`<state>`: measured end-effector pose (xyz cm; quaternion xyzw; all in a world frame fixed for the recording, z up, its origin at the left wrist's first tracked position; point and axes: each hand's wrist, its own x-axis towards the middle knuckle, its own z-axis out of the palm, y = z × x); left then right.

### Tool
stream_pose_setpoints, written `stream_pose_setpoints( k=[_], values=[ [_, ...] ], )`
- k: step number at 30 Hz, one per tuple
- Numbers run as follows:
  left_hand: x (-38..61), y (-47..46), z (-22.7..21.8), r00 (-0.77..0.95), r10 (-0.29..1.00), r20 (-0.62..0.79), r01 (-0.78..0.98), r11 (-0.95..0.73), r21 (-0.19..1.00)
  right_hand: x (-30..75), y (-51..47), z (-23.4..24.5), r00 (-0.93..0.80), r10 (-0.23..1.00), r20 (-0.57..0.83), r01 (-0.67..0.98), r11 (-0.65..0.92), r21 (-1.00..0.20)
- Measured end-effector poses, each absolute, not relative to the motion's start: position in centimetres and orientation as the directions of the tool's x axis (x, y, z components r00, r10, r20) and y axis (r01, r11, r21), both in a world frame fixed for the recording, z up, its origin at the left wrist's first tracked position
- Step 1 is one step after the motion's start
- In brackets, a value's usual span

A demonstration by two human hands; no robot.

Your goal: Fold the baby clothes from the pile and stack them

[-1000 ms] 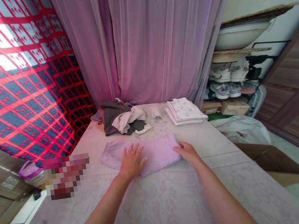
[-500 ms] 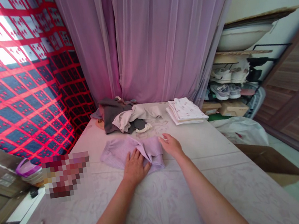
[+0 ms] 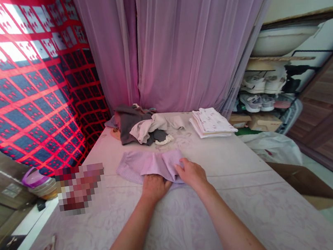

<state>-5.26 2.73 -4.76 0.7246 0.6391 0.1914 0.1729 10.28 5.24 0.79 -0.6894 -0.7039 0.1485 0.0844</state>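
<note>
A big red and blue checked curtain hangs on the far left, and a small bowl with a purple handle sits low down near it. Next to that is a blurry patch that is too fuzzy to tell what it is. A long table with a pale flower cover runs up the middle. A soft purple cloth lies on it, near the front. The left hand sits on the near edge of the cloth, with its fingers tucked out of sight, so I cannot tell if it is gripping. The right hand is curled and pinches a fold of the cloth. The two hands are just beside each other. Behind them is a messy pile of grey and white clothes. To the right is a neat stack of folded white clothes, and past the table are shoes on a rack and a cardboard box
</note>
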Motion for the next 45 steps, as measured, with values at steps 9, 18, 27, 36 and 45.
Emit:
stream_pose_setpoints(
  k=[9, 18, 27, 36, 45],
  values=[
    [-7.3, 0.1, -3.7, 0.057, 0.987, 0.150, 0.795, -0.135, 0.591, 11.6, 6.1, -0.3, 0.057, 0.995, -0.086, 0.923, -0.086, -0.374],
    [-12.0, 0.3, -2.6, -0.197, 0.961, 0.191, 0.923, 0.116, 0.367, 13.5, 9.7, -2.2, 0.073, 0.985, -0.159, 0.897, -0.134, -0.422],
    [-11.5, 2.4, -0.7, -0.127, 0.987, 0.100, 0.965, 0.099, 0.243, 13.0, 8.9, -1.3, 0.110, 0.978, 0.179, 0.742, 0.039, -0.669],
    [-2.9, 5.7, 2.2, -0.182, 0.944, 0.276, 0.516, -0.147, 0.844, 10.8, 7.5, 1.4, -0.004, 0.999, -0.032, -0.361, -0.031, -0.932],
    [3.6, 8.1, 2.7, 0.161, 0.977, 0.141, -0.005, -0.142, 0.990, 16.5, 8.0, 0.7, 0.082, 0.997, 0.008, -0.385, 0.039, -0.922]
  ],
)
